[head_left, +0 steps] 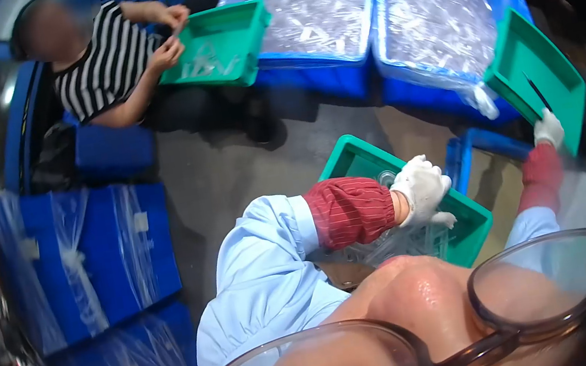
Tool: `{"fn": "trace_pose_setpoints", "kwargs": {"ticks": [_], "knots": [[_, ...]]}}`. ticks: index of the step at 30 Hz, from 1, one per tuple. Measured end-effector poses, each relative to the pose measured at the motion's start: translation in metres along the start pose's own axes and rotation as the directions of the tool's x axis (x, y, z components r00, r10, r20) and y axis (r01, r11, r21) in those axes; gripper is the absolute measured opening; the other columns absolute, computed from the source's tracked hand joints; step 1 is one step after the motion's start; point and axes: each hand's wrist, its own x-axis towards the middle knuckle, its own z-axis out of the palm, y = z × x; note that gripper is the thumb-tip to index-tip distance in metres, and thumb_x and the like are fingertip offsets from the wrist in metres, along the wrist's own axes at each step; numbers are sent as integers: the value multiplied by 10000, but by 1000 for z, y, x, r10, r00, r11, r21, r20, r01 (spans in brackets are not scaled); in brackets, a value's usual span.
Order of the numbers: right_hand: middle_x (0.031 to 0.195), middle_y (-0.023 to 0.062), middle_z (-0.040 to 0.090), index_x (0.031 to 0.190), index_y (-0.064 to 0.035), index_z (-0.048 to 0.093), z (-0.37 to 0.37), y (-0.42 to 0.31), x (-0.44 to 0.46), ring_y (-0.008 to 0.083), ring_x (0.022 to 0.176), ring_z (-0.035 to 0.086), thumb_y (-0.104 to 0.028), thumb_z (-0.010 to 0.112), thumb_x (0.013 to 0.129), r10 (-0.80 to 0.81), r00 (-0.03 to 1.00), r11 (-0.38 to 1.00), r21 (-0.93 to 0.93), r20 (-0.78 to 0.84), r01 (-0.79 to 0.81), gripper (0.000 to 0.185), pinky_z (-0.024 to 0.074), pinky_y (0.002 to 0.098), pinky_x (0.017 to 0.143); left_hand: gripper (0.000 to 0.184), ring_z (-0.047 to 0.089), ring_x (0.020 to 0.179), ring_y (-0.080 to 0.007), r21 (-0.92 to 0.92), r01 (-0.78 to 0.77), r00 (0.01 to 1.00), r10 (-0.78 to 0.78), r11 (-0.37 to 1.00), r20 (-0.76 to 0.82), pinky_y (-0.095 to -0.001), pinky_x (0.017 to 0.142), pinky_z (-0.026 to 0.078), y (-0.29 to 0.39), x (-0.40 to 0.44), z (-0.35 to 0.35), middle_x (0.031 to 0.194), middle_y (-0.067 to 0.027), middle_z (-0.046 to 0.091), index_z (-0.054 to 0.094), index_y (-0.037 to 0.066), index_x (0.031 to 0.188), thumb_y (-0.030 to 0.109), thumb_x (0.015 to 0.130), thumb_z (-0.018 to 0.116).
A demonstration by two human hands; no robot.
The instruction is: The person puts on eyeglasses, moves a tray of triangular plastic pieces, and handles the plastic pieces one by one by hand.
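Observation:
My left hand (pixel 423 190), in a white glove, hovers over a green bin (pixel 477 220) holding clear plastic pieces (pixel 430 240). Its fingers are loosely bent and apart from the thumb, with nothing visible between them. At the right, my right hand (pixel 549 129), also gloved, is closed at the lower end of a thin black stick-like tool (pixel 537 90). This tool lies across the inside of a tilted green tray (pixel 575 112). Dark red cuffs cover both my wrists.
Two blue crates (pixel 360 76) lined with plastic film hold heaps of clear pieces. A seated person (pixel 101 67) at the upper left holds something small over another green tray (pixel 253 41). Blue boxes (pixel 116 243) wrapped in film stand at the left.

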Motion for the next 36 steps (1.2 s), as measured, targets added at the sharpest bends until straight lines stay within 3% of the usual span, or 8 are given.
{"fn": "trace_pose_setpoints", "kwargs": {"ticks": [9, 15, 16, 17, 21, 26, 33, 36], "knots": [[1026, 86, 635, 1102, -164, 583, 14, 5, -132, 290, 940, 595, -247, 650, 792, 65, 976, 990, 138, -209, -36, 328, 479, 408, 799, 621, 559, 847, -327, 10, -53, 976, 54, 999, -212, -414, 825, 399, -3, -78, -14, 804, -168, 600, 603, 28, 841, 630, 688, 609], [970, 133, 658, 1040, -59, 640, -5, 17, -337, 257, 893, 617, -229, 651, 785, 299, 941, 579, 754, 158, -310, 306, 453, 337, 796, 537, 584, 602, -340, 83, -222, 914, 237, 972, -329, -436, 610, 453, 9, -86, -10, 623, -156, 585, 607, 46, 711, 577, 648, 664], [1035, 140, 644, 1065, -50, 630, 25, 34, -365, 273, 956, 607, -282, 661, 775, 326, 931, 538, 778, 163, -325, 373, 450, 351, 837, 487, 566, 563, -343, 59, -360, 801, 341, 931, -492, -446, 560, 442, 3, -83, 2, 604, -152, 577, 603, 49, 697, 522, 634, 703], [1122, 146, 613, 1112, -52, 611, 51, 47, -390, 286, 1045, 577, -349, 670, 754, 356, 932, 787, 515, 71, -340, 469, 439, 365, 894, 454, 567, 584, -340, 84, -340, 839, 342, 937, -424, -442, 579, 439, 8, -84, 1, 626, -149, 586, 598, 45, 701, 473, 630, 730], [1176, 124, 583, 1159, -130, 589, 39, 40, -447, 307, 1086, 546, -386, 677, 728, 470, 778, 759, 258, 418, -597, 509, 442, 399, 904, 496, 568, 733, -320, 144, -333, 854, 362, 932, -374, -424, 709, 422, 32, -81, 11, 756, -144, 598, 602, 45, 939, 450, 675, 712], [1071, 125, 625, 1076, -123, 609, 96, 56, -495, 297, 1027, 577, -332, 683, 752, 526, 683, 666, 255, 506, -701, 393, 468, 415, 842, 505, 544, 748, -338, 295, -326, 822, 423, 898, -381, -432, 711, 417, 78, -86, 34, 763, -158, 580, 583, 41, 956, 425, 662, 725], [952, 109, 646, 998, -135, 632, 207, 59, -469, 304, 924, 601, -289, 663, 773, 501, 783, 738, 290, 370, -609, 274, 482, 429, 778, 541, 557, 848, -358, 431, -144, 912, 289, 891, -292, -486, 914, 384, 94, -60, 49, 880, -155, 585, 540, 45, 1068, 403, 695, 698], [1044, 149, 629, 1003, -98, 644, 223, 52, -444, 314, 981, 584, -381, 634, 785, 342, 660, 669, 320, 669, -671, 357, 468, 403, 832, 530, 548, 867, -350, 455, -154, 923, 292, 877, -250, -488, 925, 372, 101, -46, 54, 894, -152, 570, 527, 41, 1090, 395, 723, 673]]}}
